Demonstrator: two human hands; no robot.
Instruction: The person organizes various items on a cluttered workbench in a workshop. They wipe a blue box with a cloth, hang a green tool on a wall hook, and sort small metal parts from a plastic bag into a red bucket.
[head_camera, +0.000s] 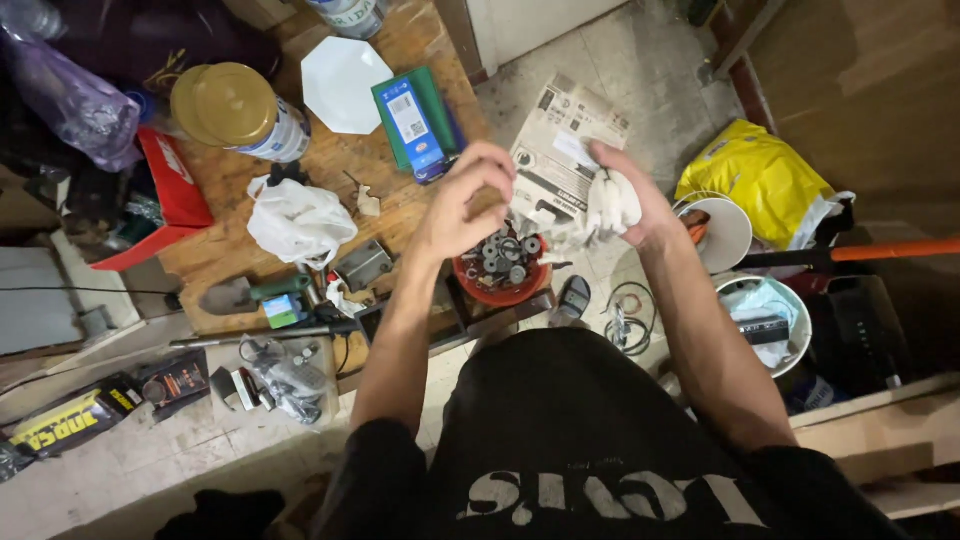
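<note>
1. Nearest: person's black shirt and both forearms raised over the lap.
2. Left hand (462, 205) held up with fingers curled together, pinching something small; what it is I cannot tell.
3. Right hand (628, 200) clamped on a crumpled white cloth (608, 203), just beside the left hand, above the floor.
4. Directly below the hands: red bowl (500, 278) full of metal bearings and washers, at the edge of the wooden table (240, 255).
5. Risk: a loose pinch could drop the small piece into the bowl's clutter or onto the tiled floor (630, 60), where it would be hard to find.
6. Risk: the trailing cloth could snag the bowl and tip it.
7. Farther: white plastic bag (298, 220), gold-lidded can (235, 108), white plate (345, 85), green box (415, 122), printed sheet (560, 150), yellow bag (760, 178).
</note>
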